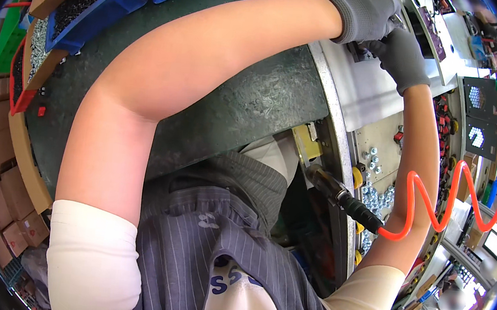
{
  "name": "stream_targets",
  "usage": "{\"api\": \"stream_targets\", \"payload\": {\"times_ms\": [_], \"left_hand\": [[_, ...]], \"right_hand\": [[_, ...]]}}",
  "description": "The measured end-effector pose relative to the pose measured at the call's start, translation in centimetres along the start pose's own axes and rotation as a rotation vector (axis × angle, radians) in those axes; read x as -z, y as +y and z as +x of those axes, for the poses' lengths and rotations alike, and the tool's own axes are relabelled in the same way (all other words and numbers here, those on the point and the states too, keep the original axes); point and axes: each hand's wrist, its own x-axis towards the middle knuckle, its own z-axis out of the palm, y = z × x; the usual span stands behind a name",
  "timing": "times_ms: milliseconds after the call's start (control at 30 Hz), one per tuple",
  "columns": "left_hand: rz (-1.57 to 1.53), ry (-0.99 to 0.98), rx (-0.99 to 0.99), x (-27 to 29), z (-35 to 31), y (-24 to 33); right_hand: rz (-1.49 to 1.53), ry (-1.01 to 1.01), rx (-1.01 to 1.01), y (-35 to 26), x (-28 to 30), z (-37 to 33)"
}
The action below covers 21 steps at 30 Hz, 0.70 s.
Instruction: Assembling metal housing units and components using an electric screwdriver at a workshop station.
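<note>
Both my hands wear grey knit gloves and meet at the upper right, over a pale sheet-like surface [366, 98] on the line beside the bench. My left hand [360, 12] has its fingers curled around something small and metallic, mostly hidden by the glove. Close against it, my right hand [401, 59] is closed, with its fingertips pinched near a small dark metal piece [362, 52]. What exactly either hand grips cannot be made out.
A dark green bench top [249, 94] lies under my left arm. Blue bins [97, 12] and a red bin [21, 80] hold small parts. An air tool [341, 195] with an orange coiled hose [453, 194] rests near loose bolts [377, 196].
</note>
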Motion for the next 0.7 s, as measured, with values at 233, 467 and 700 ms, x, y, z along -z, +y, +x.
{"api": "stream_targets", "payload": {"times_ms": [233, 467, 700], "left_hand": [[0.013, 0.027, 0.001, -0.7, -0.2, 0.0], [-0.031, 0.015, 0.019, -0.1, -0.5, 0.1], [-0.025, -0.010, 0.042, -0.1, -0.4, 0.1]], "right_hand": [[-0.050, 0.113, 0.232, 0.6, -0.7, -1.0], [-0.429, 0.104, 0.139, 0.6, 0.0, 0.1], [-0.097, 0.095, -0.056, 0.8, -0.1, 0.8]]}}
